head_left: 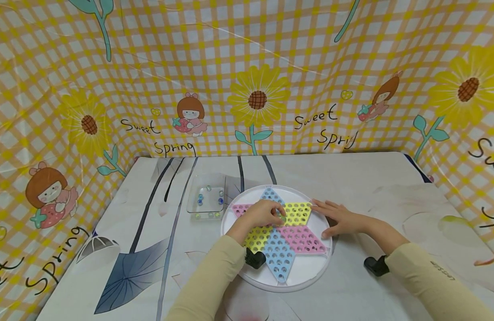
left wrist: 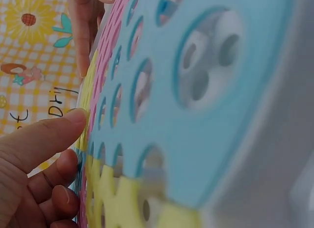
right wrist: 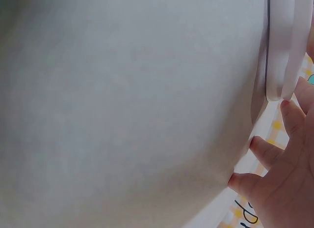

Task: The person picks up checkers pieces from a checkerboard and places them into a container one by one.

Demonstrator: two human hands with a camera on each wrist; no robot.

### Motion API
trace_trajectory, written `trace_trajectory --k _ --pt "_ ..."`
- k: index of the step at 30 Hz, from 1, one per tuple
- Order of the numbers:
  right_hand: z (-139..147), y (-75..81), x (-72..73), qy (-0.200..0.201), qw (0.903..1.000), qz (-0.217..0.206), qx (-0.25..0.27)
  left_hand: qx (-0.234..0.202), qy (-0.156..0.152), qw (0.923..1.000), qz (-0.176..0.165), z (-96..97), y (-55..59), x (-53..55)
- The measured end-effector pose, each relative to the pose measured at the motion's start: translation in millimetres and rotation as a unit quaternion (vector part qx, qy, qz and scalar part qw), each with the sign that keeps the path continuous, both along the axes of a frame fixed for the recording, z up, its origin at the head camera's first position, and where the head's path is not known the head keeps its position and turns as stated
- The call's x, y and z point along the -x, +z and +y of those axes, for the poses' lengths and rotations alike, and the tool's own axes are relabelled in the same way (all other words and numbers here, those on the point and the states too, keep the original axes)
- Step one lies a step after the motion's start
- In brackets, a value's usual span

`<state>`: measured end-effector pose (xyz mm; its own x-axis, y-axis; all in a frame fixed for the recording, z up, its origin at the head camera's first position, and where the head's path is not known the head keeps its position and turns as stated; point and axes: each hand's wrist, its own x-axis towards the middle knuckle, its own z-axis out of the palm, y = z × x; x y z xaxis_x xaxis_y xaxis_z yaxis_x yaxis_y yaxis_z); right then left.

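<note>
A round white Chinese checkers board (head_left: 313, 271) with a star of pink, yellow and blue holed sections lies on the table. Over its middle, my left hand (head_left: 263, 214) has its thumb and fingers bent together, pinching a small greenish marble (head_left: 283, 218) at the fingertips. In the left wrist view the left hand (left wrist: 39, 174) is close above the yellow and blue holes, and the marble is not clear there. My right hand (head_left: 343, 218) rests at the board's right rim with fingers spread. In the right wrist view, those fingers (right wrist: 294, 120) touch the rim and tabletop.
Left of the board stands a clear plastic box (head_left: 207, 208) with several blue, clear and green glass marbles. A white mesh-like object (head_left: 96, 247) lies at the table's left edge. Checked cloth (head_left: 215, 53) with sunflowers hangs behind and at the sides.
</note>
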<state>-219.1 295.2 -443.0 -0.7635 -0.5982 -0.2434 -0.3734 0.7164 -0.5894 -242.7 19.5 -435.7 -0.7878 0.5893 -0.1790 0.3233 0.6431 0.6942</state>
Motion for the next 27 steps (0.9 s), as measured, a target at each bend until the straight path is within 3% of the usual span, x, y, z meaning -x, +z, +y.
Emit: trace_trajectory --k 12,22,27 --pt "-1.3 0.5 0.1 -0.005 0.9999 -0.009 -0.001 0.022 0.004 0.9996 0.016 -0.3 -1.5 0.5" --pt "0.1 -2.1 1.3 -0.004 1.0 -0.009 -0.001 -0.032 0.022 0.999 -0.023 -4.2 -0.9 1.4" --pt "0.4 -2.2 0.8 -0.002 1.0 -0.007 0.005 -0.036 0.015 0.9992 -0.011 -7.5 2.6 2.0"
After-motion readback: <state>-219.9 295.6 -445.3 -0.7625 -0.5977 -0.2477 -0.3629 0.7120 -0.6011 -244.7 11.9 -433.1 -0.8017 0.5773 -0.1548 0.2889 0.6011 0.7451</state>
